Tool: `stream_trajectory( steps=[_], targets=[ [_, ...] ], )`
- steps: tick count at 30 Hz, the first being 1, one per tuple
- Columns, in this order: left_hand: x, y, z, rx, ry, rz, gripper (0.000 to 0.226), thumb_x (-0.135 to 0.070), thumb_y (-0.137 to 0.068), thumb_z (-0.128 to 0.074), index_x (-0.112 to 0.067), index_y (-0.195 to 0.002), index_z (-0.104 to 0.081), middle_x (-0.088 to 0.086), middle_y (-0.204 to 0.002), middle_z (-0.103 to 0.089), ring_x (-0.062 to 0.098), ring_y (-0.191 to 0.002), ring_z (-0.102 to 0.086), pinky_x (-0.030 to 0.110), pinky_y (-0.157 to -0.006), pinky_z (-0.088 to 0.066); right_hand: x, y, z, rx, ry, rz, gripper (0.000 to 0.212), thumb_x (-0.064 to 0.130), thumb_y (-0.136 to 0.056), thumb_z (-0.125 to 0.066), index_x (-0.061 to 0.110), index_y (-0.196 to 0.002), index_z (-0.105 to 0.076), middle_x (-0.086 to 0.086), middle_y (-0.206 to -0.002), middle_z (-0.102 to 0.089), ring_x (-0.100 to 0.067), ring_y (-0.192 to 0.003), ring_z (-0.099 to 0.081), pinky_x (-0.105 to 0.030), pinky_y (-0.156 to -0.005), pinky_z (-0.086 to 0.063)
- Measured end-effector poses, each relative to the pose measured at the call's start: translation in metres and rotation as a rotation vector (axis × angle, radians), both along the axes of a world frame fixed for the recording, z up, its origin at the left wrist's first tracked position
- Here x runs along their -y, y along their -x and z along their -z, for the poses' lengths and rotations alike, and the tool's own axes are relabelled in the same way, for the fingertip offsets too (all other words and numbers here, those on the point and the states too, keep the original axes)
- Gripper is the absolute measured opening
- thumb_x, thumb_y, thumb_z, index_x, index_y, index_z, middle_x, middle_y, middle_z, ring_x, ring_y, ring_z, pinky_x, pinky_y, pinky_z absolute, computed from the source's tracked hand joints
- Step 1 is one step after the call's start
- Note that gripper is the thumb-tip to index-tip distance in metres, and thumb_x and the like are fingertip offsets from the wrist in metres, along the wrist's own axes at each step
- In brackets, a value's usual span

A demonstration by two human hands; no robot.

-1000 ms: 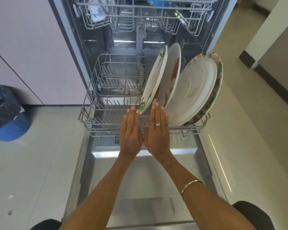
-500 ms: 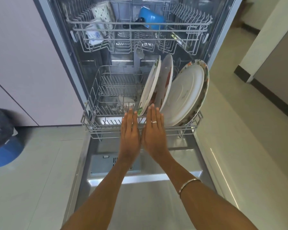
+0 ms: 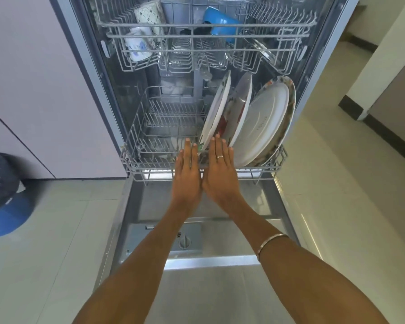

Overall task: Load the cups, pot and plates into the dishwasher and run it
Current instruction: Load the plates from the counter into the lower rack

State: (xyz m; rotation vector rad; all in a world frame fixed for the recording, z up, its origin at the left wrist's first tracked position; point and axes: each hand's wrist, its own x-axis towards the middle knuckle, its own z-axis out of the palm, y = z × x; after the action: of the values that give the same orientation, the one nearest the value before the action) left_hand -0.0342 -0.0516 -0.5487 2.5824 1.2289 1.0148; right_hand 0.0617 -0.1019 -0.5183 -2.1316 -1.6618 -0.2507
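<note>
Dishwasher door (image 3: 197,288) folded down flat; lower rack (image 3: 150,167) drawn partly out over it. Left hand (image 3: 188,174) and right hand (image 3: 220,175) side by side, fingers straight, grip released, pressed flat against front edge of lower rack. Three plates (image 3: 260,127) standing on edge, tilted, along right side of lower rack. Two white cups (image 3: 138,46) at left of upper rack (image 3: 206,25); blue cup (image 3: 220,22) near centre. Pot not identifiable.

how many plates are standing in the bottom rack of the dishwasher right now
4, all on edge at the right of the lower rack: a leaf-rimmed plate, a floral plate, a white plate and a floral-rimmed plate behind it. Others may be hidden.
</note>
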Motion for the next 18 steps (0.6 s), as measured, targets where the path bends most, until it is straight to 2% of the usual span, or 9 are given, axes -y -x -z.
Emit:
stream_trajectory(
  steps=[4, 6, 9, 13, 18],
  targets=[
    [-0.01, -0.005, -0.003, -0.03, 0.026, 0.001, 0.07, -0.017, -0.101, -0.043, -0.001, -0.157, -0.003, 0.014, -0.165, 0.007, 0.023, -0.153, 0.007, 0.041, -0.125, -0.01, -0.013, -0.007, -0.001, 0.004, 0.023, -0.011, 0.074, 0.027, -0.089, -0.017, 0.002, -0.156, 0.001, -0.013, -0.165, 0.002, -0.026, -0.152, 0.003, -0.046, -0.124, -0.006],
    [-0.017, -0.008, -0.005, -0.053, 0.052, 0.003, 0.072, -0.02, -0.101, -0.042, -0.002, -0.157, 0.001, 0.013, -0.165, 0.012, 0.023, -0.153, 0.009, 0.04, -0.125, -0.008, -0.021, -0.013, -0.003, 0.01, 0.07, -0.023, 0.076, 0.025, -0.091, -0.031, 0.003, -0.156, 0.004, -0.012, -0.165, 0.005, -0.025, -0.152, 0.005, -0.046, -0.124, -0.005],
    [-0.031, -0.015, -0.006, -0.063, 0.097, -0.035, 0.086, -0.019, -0.098, -0.055, -0.005, -0.157, 0.005, 0.01, -0.164, 0.02, 0.019, -0.15, 0.014, 0.039, -0.124, -0.009, -0.035, -0.018, -0.007, 0.011, 0.126, -0.03, 0.087, 0.023, -0.092, -0.049, 0.003, -0.155, 0.007, -0.012, -0.164, 0.008, -0.025, -0.152, 0.007, -0.045, -0.124, -0.003],
    [-0.043, -0.022, -0.004, -0.085, 0.161, -0.064, 0.107, -0.019, -0.089, -0.071, -0.011, -0.156, 0.011, 0.004, -0.161, 0.029, 0.018, -0.147, 0.014, 0.045, -0.122, -0.019, -0.047, -0.025, -0.009, 0.019, 0.136, -0.04, 0.092, 0.021, -0.091, -0.055, 0.004, -0.155, 0.008, -0.012, -0.164, 0.01, -0.025, -0.152, 0.008, -0.045, -0.124, -0.004],
    [-0.057, -0.025, -0.006, -0.131, 0.134, -0.054, 0.105, -0.018, -0.089, -0.071, -0.007, -0.156, 0.009, 0.006, -0.161, 0.028, 0.024, -0.151, 0.009, 0.046, -0.121, -0.025, -0.061, -0.032, -0.009, 0.012, 0.148, -0.062, 0.097, 0.021, -0.09, -0.061, 0.004, -0.155, 0.008, -0.011, -0.164, 0.012, -0.026, -0.152, 0.009, -0.045, -0.124, -0.001]
  ],
)
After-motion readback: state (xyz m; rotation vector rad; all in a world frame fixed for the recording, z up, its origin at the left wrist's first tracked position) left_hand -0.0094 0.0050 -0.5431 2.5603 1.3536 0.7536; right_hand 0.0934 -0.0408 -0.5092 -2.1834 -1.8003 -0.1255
